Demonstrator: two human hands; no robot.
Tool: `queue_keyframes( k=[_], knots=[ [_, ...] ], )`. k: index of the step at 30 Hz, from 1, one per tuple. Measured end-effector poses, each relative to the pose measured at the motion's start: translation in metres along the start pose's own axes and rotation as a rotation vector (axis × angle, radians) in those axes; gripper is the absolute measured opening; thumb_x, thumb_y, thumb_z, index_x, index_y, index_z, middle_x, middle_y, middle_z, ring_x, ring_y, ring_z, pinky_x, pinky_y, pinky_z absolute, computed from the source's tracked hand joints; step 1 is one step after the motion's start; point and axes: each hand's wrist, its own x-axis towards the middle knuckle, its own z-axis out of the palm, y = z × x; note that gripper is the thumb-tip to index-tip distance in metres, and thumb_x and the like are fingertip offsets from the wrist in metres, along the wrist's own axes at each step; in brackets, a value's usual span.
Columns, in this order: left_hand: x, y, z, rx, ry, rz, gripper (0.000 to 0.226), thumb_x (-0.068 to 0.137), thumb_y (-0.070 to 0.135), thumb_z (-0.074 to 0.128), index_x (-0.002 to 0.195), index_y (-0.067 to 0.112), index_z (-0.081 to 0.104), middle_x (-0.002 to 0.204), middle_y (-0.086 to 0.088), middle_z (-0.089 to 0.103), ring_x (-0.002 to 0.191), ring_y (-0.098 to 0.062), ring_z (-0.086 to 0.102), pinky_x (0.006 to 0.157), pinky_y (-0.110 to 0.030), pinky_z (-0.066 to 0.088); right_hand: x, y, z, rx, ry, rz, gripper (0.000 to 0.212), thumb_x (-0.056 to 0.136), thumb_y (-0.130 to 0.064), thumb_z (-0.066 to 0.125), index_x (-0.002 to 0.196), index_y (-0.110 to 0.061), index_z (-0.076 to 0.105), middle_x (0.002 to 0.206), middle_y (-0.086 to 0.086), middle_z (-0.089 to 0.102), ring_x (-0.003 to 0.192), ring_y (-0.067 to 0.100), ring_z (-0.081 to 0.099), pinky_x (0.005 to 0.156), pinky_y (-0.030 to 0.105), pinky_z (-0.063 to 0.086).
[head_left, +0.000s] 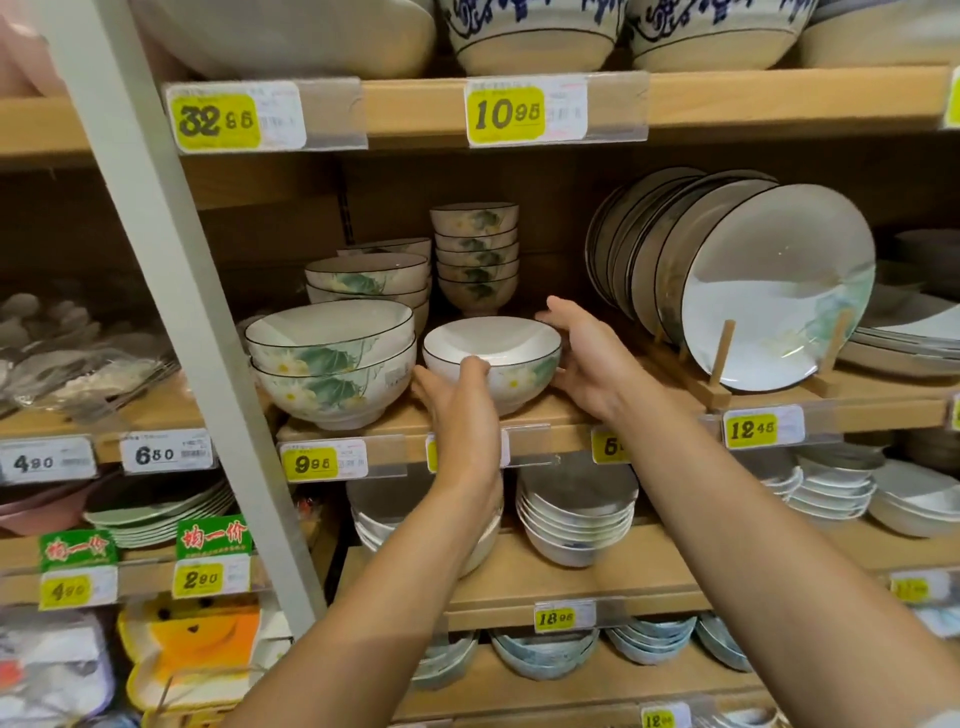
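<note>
left forearm and right forearm rise from the bottom of the view toward the middle shelf. item in hand: one small bowl, white inside, dark line on the rim, flower and leaf print on the outer wall. location: at the front edge of the shelf, between the stack of larger bowls toward the left end and the plate rack toward the right end, with the stack of footed cups behind it nearer the back edge. its foot appears to sit on the board; whether it is lifted clear cannot be told. left hand: thumb hooked over the near rim, fingers spread under the left wall, holding the bowl. right hand: wide, fingers nearly straight along the right wall and past the far rim, bracing rather than clasping. handling assessment: glazed ceramic, rigid, brittle, likely slick and of modest weight; a knock against the neighbouring stack or rack risks chipping. recommended hold: both palms against opposite walls low down, thumbs on the rim, lifting straight up before drawing it out over the front edge, clear of the price tag
</note>
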Motion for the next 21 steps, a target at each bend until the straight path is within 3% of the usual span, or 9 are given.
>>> queue_keyframes(
  k=[2, 5, 7, 9, 12, 15, 18, 21],
  knots=[
    [-0.007, -0.006, -0.004, 0.002, -0.024, 0.016, 0.082, 0.087, 0.03, 0.05, 0.154, 0.03, 0.004, 0.159, 0.007, 0.017, 0.142, -0.016, 0.025, 0.117, -0.042, 0.025, 0.004, -0.005, 0.003, -0.035, 0.024, -0.019, 0.046, 0.097, -0.039, 0.05, 0.134, -0.013, 0.052, 0.12, 0.008, 0.063, 0.103, 0.02, 0.062, 0.077, 0.033, 0.053],
    [-0.02, -0.011, 0.002, -0.01, -0.062, 0.018, 0.089, 0.081, 0.034, 0.05, 0.153, 0.034, -0.002, 0.157, 0.008, 0.019, 0.14, -0.017, 0.028, 0.116, -0.043, 0.026, 0.003, -0.011, 0.013, -0.051, -0.038, 0.026, 0.047, 0.099, -0.038, 0.045, 0.136, -0.009, 0.051, 0.131, 0.013, 0.06, 0.112, 0.025, 0.061, 0.095, 0.038, 0.05],
    [-0.014, -0.008, 0.007, 0.003, -0.031, 0.006, 0.089, 0.082, 0.034, 0.049, 0.153, 0.033, -0.005, 0.158, 0.006, 0.017, 0.141, -0.018, 0.027, 0.116, -0.043, 0.027, 0.0, -0.009, 0.018, -0.013, -0.055, 0.025, 0.045, 0.1, -0.036, 0.046, 0.135, -0.008, 0.052, 0.125, 0.013, 0.063, 0.105, 0.024, 0.064, 0.091, 0.037, 0.052],
    [-0.001, -0.002, 0.005, -0.019, -0.01, -0.037, 0.075, 0.086, 0.031, 0.048, 0.152, 0.028, 0.012, 0.152, -0.001, 0.032, 0.132, -0.019, 0.039, 0.107, -0.041, 0.038, -0.003, -0.003, 0.017, 0.022, -0.026, -0.007, 0.043, 0.099, -0.033, 0.048, 0.134, -0.008, 0.052, 0.114, 0.01, 0.067, 0.097, 0.021, 0.066, 0.084, 0.034, 0.054],
    [0.015, 0.006, -0.008, -0.1, -0.081, -0.117, 0.038, 0.09, 0.028, 0.046, 0.126, 0.018, 0.052, 0.12, -0.003, 0.062, 0.105, -0.012, 0.059, 0.075, -0.026, 0.046, -0.006, 0.009, 0.011, -0.015, 0.083, -0.061, 0.039, 0.097, -0.032, 0.052, 0.13, -0.013, 0.057, 0.111, 0.008, 0.07, 0.102, 0.022, 0.066, 0.095, 0.041, 0.052],
    [0.012, -0.001, -0.02, -0.097, -0.093, -0.088, 0.022, 0.091, 0.027, 0.046, 0.106, 0.021, 0.061, 0.105, 0.007, 0.065, 0.098, -0.005, 0.058, 0.069, -0.02, 0.042, -0.004, 0.012, 0.008, -0.065, 0.163, -0.102, 0.035, 0.096, -0.03, 0.051, 0.128, -0.017, 0.058, 0.114, 0.005, 0.068, 0.107, 0.021, 0.063, 0.101, 0.043, 0.048],
    [0.007, -0.009, -0.02, -0.08, -0.129, -0.042, 0.044, 0.084, 0.032, 0.047, 0.128, 0.024, 0.053, 0.119, 0.01, 0.058, 0.109, -0.001, 0.053, 0.077, -0.02, 0.041, -0.003, 0.009, 0.009, -0.034, 0.098, -0.065, 0.039, 0.098, -0.029, 0.05, 0.134, -0.015, 0.053, 0.118, 0.009, 0.067, 0.107, 0.023, 0.064, 0.1, 0.042, 0.049],
    [0.007, -0.005, -0.017, -0.057, -0.145, -0.035, 0.052, 0.086, 0.031, 0.046, 0.137, 0.024, 0.047, 0.129, 0.008, 0.056, 0.114, -0.003, 0.052, 0.084, -0.021, 0.042, -0.004, 0.016, 0.007, -0.016, 0.026, -0.075, 0.042, 0.096, -0.024, 0.051, 0.136, -0.011, 0.05, 0.124, 0.014, 0.065, 0.109, 0.025, 0.065, 0.099, 0.044, 0.05]
  ],
)
